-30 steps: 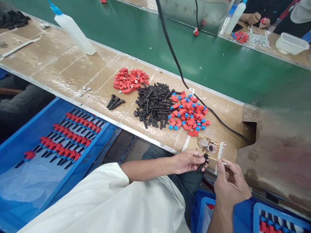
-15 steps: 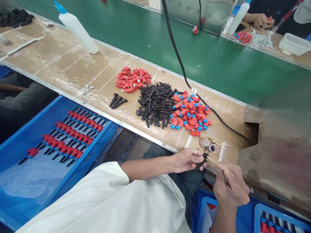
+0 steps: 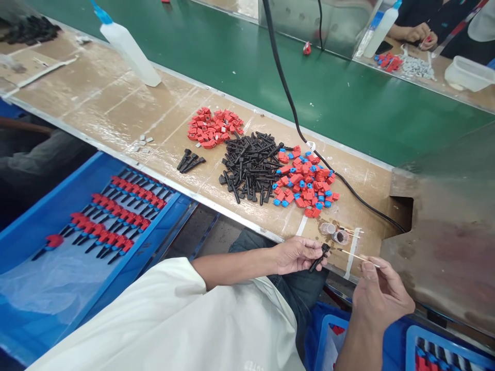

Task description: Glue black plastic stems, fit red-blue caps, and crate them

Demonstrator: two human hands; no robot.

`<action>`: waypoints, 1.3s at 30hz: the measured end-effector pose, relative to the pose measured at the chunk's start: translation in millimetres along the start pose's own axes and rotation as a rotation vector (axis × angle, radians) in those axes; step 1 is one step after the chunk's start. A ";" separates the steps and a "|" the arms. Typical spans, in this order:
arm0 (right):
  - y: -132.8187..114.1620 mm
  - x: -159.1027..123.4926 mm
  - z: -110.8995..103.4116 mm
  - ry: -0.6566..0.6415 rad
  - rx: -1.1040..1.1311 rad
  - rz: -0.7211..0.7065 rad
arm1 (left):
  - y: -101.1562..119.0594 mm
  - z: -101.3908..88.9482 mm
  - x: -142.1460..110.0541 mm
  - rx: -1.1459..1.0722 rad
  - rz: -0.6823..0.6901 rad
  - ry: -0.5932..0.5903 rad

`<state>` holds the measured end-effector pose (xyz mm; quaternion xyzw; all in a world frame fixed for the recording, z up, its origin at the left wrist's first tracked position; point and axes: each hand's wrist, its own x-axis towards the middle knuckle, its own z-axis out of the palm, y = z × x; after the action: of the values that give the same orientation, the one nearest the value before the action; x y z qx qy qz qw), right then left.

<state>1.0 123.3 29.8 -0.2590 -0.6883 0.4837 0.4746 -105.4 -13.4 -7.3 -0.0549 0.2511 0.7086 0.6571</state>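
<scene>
My left hand (image 3: 297, 255) is closed on a black plastic peg (image 3: 319, 257) with a blocky head, held over my lap at the table's front edge. Between the fingertips of my right hand (image 3: 381, 291) is a thin cotton swab (image 3: 353, 254), its dark tip pointing left, a short gap from the peg's head. Just beyond the hands stand two small cups, a clear one (image 3: 327, 228) and one with dark liquid (image 3: 341, 237). More swabs (image 3: 353, 233) lie beside them.
Piles of red pieces (image 3: 214, 128), black pegs (image 3: 251, 165) and red-blue pieces (image 3: 305, 180) cover the table. A black cable (image 3: 284, 77) crosses it. A white bottle (image 3: 131, 54) stands left. Blue trays (image 3: 170, 219) hold assembled parts. A co-worker's hands (image 3: 423, 36) work across the green belt (image 3: 216, 56).
My right hand has drawn the swab away from the peg, moving right and slightly down. The left hand keeps the peg in nearly the same place.
</scene>
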 end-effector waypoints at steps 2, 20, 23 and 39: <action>5.9 2.6 0.7 0.089 0.024 0.116 | 0.3 -1.7 0.4 -0.010 -0.017 -0.005; 4.7 24.8 2.4 -0.067 -0.611 -0.223 | 7.0 -7.7 -7.8 -0.082 -0.045 0.012; -14.0 27.3 18.9 -0.205 -0.608 -0.309 | 12.4 -12.6 -20.3 -0.168 0.021 0.045; -36.2 30.4 136.9 -0.780 -1.583 -0.223 | 34.8 -33.7 -50.1 -0.341 0.250 0.049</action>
<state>-131.6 76.1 63.8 -0.2595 -0.9547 -0.1291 -0.0673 -140.7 -73.5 -6.3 -0.1511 0.1481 0.8153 0.5390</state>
